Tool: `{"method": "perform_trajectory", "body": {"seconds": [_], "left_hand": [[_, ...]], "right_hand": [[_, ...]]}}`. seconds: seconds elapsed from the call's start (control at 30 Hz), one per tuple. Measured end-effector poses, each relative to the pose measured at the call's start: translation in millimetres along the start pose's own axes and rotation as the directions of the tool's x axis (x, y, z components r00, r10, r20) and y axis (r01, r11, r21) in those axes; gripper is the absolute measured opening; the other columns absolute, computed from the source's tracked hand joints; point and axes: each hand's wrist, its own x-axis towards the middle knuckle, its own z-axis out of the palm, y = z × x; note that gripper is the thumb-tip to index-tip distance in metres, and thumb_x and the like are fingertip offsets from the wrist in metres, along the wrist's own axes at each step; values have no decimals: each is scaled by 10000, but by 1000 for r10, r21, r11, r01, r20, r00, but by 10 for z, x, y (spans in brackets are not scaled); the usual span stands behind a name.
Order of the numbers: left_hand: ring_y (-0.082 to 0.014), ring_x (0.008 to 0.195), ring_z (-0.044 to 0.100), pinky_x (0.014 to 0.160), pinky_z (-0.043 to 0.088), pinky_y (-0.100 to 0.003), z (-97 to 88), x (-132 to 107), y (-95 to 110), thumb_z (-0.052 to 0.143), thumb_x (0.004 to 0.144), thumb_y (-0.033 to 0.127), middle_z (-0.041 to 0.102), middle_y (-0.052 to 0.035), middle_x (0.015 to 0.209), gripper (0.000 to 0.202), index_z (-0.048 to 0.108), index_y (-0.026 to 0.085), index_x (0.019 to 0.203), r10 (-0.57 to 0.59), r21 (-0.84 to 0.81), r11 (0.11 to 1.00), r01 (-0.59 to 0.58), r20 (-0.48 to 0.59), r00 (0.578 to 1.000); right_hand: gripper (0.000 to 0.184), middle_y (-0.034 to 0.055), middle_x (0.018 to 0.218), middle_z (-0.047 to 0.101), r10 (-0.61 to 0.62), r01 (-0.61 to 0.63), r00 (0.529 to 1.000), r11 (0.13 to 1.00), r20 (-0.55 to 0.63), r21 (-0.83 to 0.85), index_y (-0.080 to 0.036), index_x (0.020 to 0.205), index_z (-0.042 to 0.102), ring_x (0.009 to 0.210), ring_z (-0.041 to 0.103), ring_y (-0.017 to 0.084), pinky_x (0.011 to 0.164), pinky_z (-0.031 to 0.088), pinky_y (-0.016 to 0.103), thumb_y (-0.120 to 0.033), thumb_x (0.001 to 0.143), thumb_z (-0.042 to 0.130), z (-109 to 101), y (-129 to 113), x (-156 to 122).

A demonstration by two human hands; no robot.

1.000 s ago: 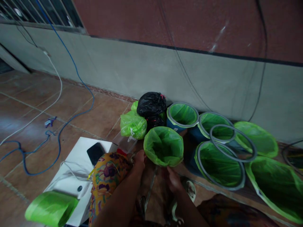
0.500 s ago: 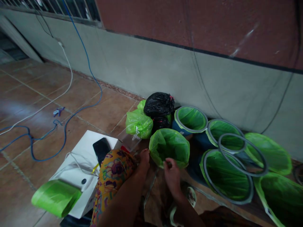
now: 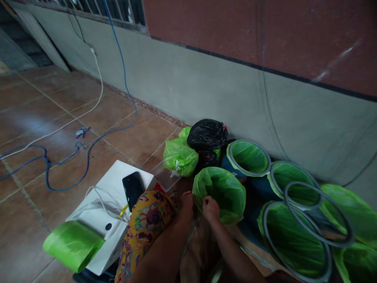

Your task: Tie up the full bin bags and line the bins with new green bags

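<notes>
A small bin lined with a green plastic bag (image 3: 221, 192) stands on the floor right in front of me. My left hand (image 3: 186, 203) rests against the near left side of that bag, fingers curled on its edge. My right hand (image 3: 210, 207) is closed in a pinch on the bag's near rim. Both forearms reach in from the bottom of the view, beside my knee in yellow patterned cloth (image 3: 147, 224).
Several more green-lined bins with grey rings (image 3: 249, 158) line the wall to the right. Tied green (image 3: 179, 158) and black bags (image 3: 207, 135) sit behind. A white box (image 3: 98, 212) with a phone (image 3: 133, 188), a green bag roll (image 3: 72, 245), blue cable (image 3: 88, 151) lie left.
My right hand has risen from the floor to the bag's near rim and closed on it. The left hand stays at the bag's left side. The view has shifted left.
</notes>
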Motion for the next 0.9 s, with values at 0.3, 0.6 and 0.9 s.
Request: {"method": "perform_trajectory", "body": {"seconds": [0.3,0.6,0.9], "left_hand": [[-246,998,648,910,485,-356,-27,23,128,610,677,96,702,-104,944,162,634,182,812,148,182,977,-112,-197,969],[-248,1101,644,994,486,-367,160,-45,185,578,783,149,719,-123,1117,321,696,155,1082,436,197,876,-441,66,897],[-247,1040,671,963,489,-359,176,-104,171,523,776,58,717,-151,1117,416,662,123,1163,465,433,757,-489,169,869]], "right_hand": [[274,87,968,749,-82,86,982,996,-171,19,-168,1021,690,913,687,208,767,458,281,-290,922,466,-249,-263,287],[334,113,870,750,-46,48,995,999,-87,12,-175,925,726,824,701,246,673,473,309,-451,863,548,-142,-560,630],[306,68,746,742,64,-47,998,832,-12,552,-155,763,725,691,690,190,623,512,258,-366,817,510,176,-240,746]]}}
